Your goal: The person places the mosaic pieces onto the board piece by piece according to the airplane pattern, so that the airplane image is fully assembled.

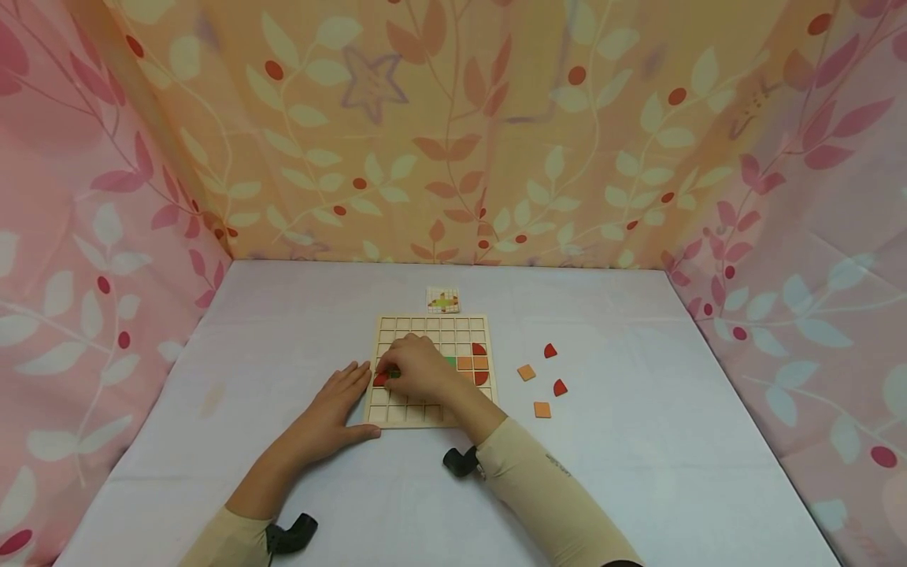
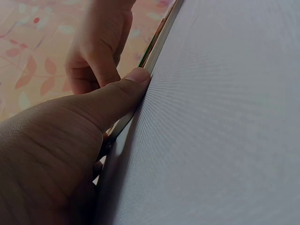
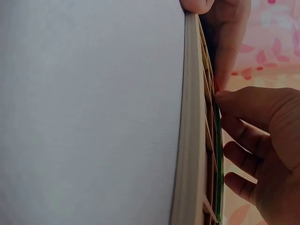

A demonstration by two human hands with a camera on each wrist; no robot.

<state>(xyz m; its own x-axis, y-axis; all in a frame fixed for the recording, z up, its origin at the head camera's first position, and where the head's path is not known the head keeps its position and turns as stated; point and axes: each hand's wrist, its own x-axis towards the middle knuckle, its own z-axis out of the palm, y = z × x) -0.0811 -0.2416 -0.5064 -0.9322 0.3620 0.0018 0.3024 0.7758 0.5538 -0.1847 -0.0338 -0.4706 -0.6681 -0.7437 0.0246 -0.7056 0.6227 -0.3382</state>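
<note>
A wooden grid board (image 1: 407, 415) lies on the white-covered table, with red, orange and green pieces in some of its cells. My right hand (image 1: 421, 368) reaches over the board and hides several cells. Its thumb and fingertips are bent around a red quarter-circle piece (image 1: 379, 379) at the board's left edge. Green shows beneath this hand. My left hand (image 1: 331, 409) lies with fingers extended along the board's left side, its thumb (image 2: 119, 93) touching the front edge. In the right wrist view the right thumb (image 3: 229, 98) is close to the board's surface.
Behind the board lies a small pattern card (image 1: 442, 300). To its right are loose red pieces (image 1: 550, 350) and orange squares (image 1: 542, 409). Patterned cloth (image 1: 453, 157) walls the table's back and sides. A black wrist device (image 1: 460, 461) sits under the right forearm.
</note>
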